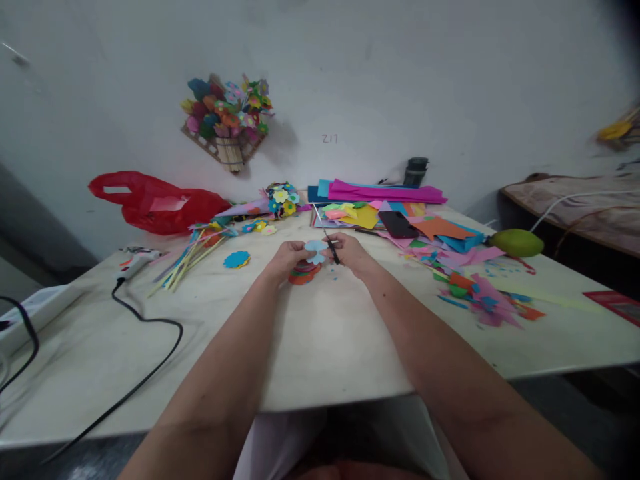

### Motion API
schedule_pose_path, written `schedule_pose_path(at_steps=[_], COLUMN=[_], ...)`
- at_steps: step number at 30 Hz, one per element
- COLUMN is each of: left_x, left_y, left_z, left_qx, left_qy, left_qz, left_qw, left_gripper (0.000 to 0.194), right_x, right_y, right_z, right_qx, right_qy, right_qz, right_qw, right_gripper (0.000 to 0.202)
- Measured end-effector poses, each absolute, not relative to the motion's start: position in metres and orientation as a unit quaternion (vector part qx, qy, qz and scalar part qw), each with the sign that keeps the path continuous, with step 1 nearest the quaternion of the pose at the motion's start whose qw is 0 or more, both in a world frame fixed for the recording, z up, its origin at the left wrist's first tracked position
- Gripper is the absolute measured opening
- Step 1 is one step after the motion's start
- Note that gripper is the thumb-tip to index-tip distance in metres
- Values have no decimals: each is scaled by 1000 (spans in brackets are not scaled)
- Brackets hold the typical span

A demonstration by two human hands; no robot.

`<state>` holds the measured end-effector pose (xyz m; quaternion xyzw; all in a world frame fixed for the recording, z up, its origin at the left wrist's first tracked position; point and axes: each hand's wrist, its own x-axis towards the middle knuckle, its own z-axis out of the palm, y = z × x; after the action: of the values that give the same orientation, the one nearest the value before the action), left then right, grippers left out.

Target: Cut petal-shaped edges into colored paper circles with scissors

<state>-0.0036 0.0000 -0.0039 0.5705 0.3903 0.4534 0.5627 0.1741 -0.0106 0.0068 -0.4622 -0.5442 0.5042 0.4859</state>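
Between my two hands is a light blue flower cutout [316,251] with rounded petals. My left hand [291,259] pinches it by its left side. My right hand [347,252] is closed round a pair of scissors [332,248] with dark handles, blades pointing up and away from me; its fingertips are close to the cutout's right edge. Just below the cutout, on the table, lies a stack of orange and red round cutouts [303,276], partly covered by my left hand. A blue scalloped cutout [237,259] with yellow beneath it sits further left.
Paper scraps [485,300] and a dark phone [397,225] lie on the right, near a green fruit [516,243]. A red plastic bag [157,203], pale sticks [187,259] and a glue gun [135,264] with a black cord are on the left. Folded coloured sheets [385,192] lie at the back.
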Motion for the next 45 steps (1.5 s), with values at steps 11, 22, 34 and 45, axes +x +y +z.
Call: schedule_pose_path(at_steps=[11,22,34,45], left_x=[-10,-9,-3,3], left_y=[7,7,6,5], left_z=[-3,-2,0,2], left_qx=[489,442,415,383], left_qy=[401,401,401,405], left_qz=[581,599,611,612], left_qw=[512,533,542,561], left_gripper=[29,30,22,16], right_x=[185,185,181,177], right_y=[-10,-19,-15,-15], right_z=[5,9,1,-1], right_qx=[-470,-432,-424,-420], right_qy=[-575,-616,-632,-626], right_qz=[536,556,545,546], right_qw=[401,353,352,364], right_gripper=[22,25,31,33])
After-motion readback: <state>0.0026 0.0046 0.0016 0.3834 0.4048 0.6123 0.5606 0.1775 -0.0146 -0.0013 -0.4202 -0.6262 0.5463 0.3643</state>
